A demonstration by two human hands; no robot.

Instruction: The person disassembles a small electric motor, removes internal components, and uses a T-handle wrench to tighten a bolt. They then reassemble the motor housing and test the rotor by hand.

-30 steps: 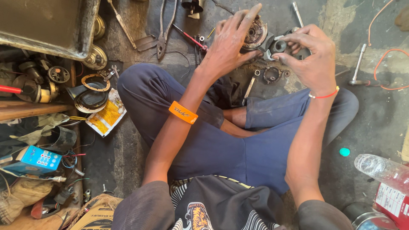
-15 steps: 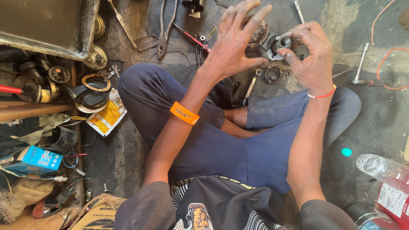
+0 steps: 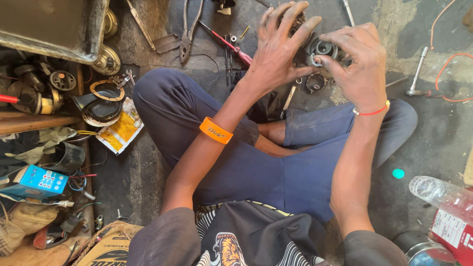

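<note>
Fingers (image 3: 290, 22) now spread beside round metal part (image 3: 322, 49)

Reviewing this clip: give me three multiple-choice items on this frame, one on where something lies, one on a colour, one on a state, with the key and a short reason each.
1. Where do the pliers lie?
A. on the floor beyond the person's left knee
B. on the person's lap
C. beside the plastic bottle

2. What colour is the wide band on the left forearm?
A. green
B. orange
C. white

3. How does the right hand stand?
A. flat on the floor
B. resting on the knee
C. closed around a small round metal part

Key:
1 A: the pliers lie on the dark floor at the top of the view, past the knee, far from the bottle.
2 B: the wristband is orange.
3 C: the right hand grips the round metal part, while the left hand spreads its fingers beside it.
</note>
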